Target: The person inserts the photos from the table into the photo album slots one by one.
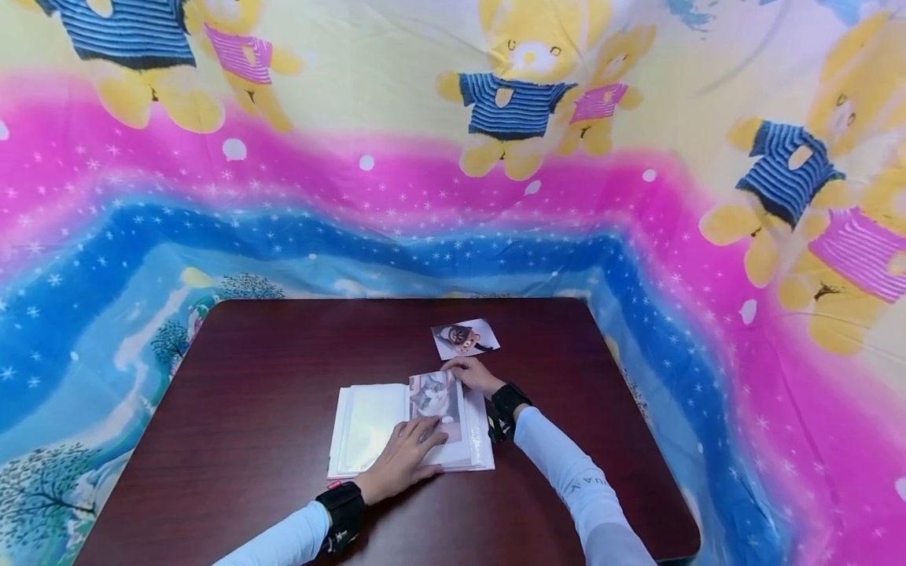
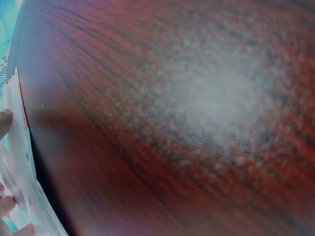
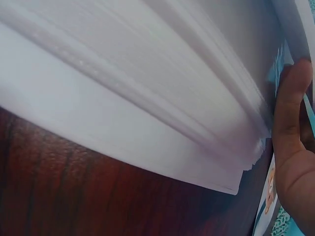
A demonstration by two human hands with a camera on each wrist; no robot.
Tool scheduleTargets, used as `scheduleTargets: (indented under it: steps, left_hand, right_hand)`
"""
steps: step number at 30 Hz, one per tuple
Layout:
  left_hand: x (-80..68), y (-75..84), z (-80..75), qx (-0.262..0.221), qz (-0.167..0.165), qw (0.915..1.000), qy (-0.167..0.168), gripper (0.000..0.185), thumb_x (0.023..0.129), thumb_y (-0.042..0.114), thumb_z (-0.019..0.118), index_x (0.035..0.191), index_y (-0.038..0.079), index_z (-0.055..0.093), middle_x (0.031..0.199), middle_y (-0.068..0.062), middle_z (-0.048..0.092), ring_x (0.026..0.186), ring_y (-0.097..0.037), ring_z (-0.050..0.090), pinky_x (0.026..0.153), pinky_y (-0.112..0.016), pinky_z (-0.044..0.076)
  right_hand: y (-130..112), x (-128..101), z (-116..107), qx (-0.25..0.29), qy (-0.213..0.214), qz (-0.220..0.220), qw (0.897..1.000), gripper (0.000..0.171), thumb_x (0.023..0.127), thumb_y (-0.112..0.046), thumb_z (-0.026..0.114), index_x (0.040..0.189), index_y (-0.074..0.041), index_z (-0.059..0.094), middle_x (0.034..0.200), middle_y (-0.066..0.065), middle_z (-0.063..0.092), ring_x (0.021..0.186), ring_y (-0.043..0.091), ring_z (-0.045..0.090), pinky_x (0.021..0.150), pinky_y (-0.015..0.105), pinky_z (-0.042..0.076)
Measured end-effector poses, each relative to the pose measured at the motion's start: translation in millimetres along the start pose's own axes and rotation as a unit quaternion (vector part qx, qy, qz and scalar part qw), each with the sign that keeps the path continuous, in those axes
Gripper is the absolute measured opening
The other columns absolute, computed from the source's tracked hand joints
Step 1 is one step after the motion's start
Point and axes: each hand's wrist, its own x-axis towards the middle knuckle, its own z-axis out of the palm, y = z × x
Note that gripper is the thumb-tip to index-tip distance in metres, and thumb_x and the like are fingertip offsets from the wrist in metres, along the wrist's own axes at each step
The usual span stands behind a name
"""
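An open photo album (image 1: 371, 428) with clear-sleeved pages lies on the dark table. On its right page is a photo (image 1: 430, 393) of a grey and white cat, its top edge standing slightly above the page. My left hand (image 1: 399, 464) rests across the lower part of the photo and page with its fingers extended. At the photo's top right corner, my right hand (image 1: 476, 376) pinches the edge. The right wrist view shows the right hand (image 3: 293, 137) beside the album's stacked pages (image 3: 147, 78). Only fingertips (image 2: 6, 205) of the left hand show in the left wrist view.
A second cat photo (image 1: 465, 338) lies on the table behind the album, just beyond my right hand. The dark wooden table (image 1: 283, 354) has rounded corners. A patterned cloth (image 1: 396, 189) with bears hangs around its back and sides.
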Motion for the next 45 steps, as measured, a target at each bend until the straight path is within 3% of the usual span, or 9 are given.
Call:
scheduleTargets:
  steps: [8, 13, 18, 22, 26, 30, 34, 39, 45]
  left_hand:
    - [-2.4, -2.1, 0.8, -0.011, -0.003, 0.9999, 0.01, 0.058, 0.08, 0.041, 0.081, 0.127, 0.013, 0.064, 0.132, -0.016, 0.054, 0.118, -0.032, 0.05, 0.086, -0.047, 0.042]
    - [-0.6, 0.6, -3.4, -0.057, -0.034, 0.9978, -0.001, 0.063, 0.078, 0.039, 0.084, 0.129, 0.009, 0.063, 0.133, -0.019, 0.053, 0.121, -0.038, 0.048, 0.089, -0.054, 0.042]
    - [7.7, 6.2, -9.6, -0.127, -0.103, 0.9865, 0.005, 0.066, 0.082, 0.039, 0.079, 0.133, 0.003, 0.058, 0.134, -0.024, 0.052, 0.121, -0.042, 0.049, 0.09, -0.059, 0.043]
    - [19.3, 6.0, -19.7, -0.169, -0.187, 0.9664, 0.052, 0.049, 0.095, 0.032, 0.064, 0.131, -0.001, 0.059, 0.128, -0.021, 0.056, 0.115, -0.039, 0.054, 0.089, -0.056, 0.046]
    - [28.2, -4.9, -37.2, -0.235, -0.267, 0.9274, 0.117, 0.038, 0.1, 0.023, 0.056, 0.128, -0.003, 0.059, 0.122, -0.02, 0.057, 0.11, -0.038, 0.057, 0.088, -0.05, 0.049]
    - [29.4, -24.8, -57.3, -0.272, -0.329, 0.887, 0.175, 0.035, 0.098, 0.015, 0.059, 0.126, -0.006, 0.059, 0.114, -0.021, 0.06, 0.097, -0.037, 0.061, 0.076, -0.039, 0.054]
    - [21.5, -43.4, -68.8, -0.245, -0.402, 0.8609, 0.193, 0.035, 0.091, 0.009, 0.066, 0.122, -0.007, 0.061, 0.107, -0.022, 0.064, 0.09, -0.035, 0.063, 0.074, -0.036, 0.05]
    - [4.6, -54.3, -69.1, -0.214, -0.458, 0.8448, 0.176, 0.038, 0.085, 0.0, 0.067, 0.121, -0.009, 0.061, 0.107, -0.024, 0.064, 0.092, -0.037, 0.062, 0.08, -0.046, 0.047]
    - [-14.4, -61.9, -61.0, -0.188, -0.463, 0.8453, 0.188, 0.038, 0.082, -0.007, 0.067, 0.119, -0.013, 0.06, 0.103, -0.027, 0.06, 0.088, -0.04, 0.061, 0.079, -0.048, 0.047]
  right_hand:
    - [2, -5, 5, -0.005, -0.027, 0.009, 1.0, 0.029, 0.105, -0.006, 0.041, 0.116, 0.001, 0.068, 0.101, 0.013, 0.063, 0.059, 0.024, 0.041, 0.057, 0.036, 0.041]
    - [21, -1, 10, 0.023, 0.005, -0.047, 0.999, 0.032, 0.107, -0.021, 0.045, 0.126, -0.003, 0.062, 0.126, 0.015, 0.059, 0.093, 0.029, 0.059, 0.079, 0.039, 0.048]
    - [16, -11, 29, 0.142, 0.056, -0.016, 0.988, 0.048, 0.107, -0.039, 0.04, 0.133, 0.0, 0.052, 0.087, 0.006, 0.055, 0.064, 0.015, 0.049, 0.058, 0.029, 0.042]
    - [-14, -29, 46, 0.239, 0.033, 0.013, 0.97, 0.056, 0.11, -0.038, 0.028, 0.135, 0.009, 0.046, 0.08, 0.006, 0.06, 0.058, 0.009, 0.052, 0.051, 0.025, 0.046]
    - [-35, -41, 65, 0.258, -0.014, -0.014, 0.966, 0.052, 0.111, -0.031, 0.025, 0.139, 0.011, 0.04, 0.109, 0.023, 0.067, 0.082, 0.027, 0.069, 0.069, 0.039, 0.059]
    - [-45, -47, 89, 0.181, -0.046, -0.051, 0.981, 0.044, 0.111, -0.024, 0.029, 0.14, 0.006, 0.042, 0.128, 0.029, 0.059, 0.107, 0.044, 0.062, 0.083, 0.052, 0.055]
    - [-47, -49, 106, 0.055, -0.038, -0.094, 0.993, 0.039, 0.109, -0.022, 0.036, 0.137, 0.002, 0.051, 0.131, 0.02, 0.061, 0.121, 0.036, 0.057, 0.095, 0.045, 0.049]
    - [-44, -50, 113, -0.006, -0.019, -0.095, 0.995, 0.038, 0.109, -0.024, 0.039, 0.133, -0.002, 0.057, 0.131, 0.012, 0.062, 0.125, 0.026, 0.055, 0.103, 0.037, 0.043]
    - [-48, -57, 111, -0.018, -0.007, -0.092, 0.996, 0.037, 0.109, -0.021, 0.039, 0.131, 0.001, 0.058, 0.129, 0.015, 0.062, 0.123, 0.03, 0.055, 0.102, 0.04, 0.044]
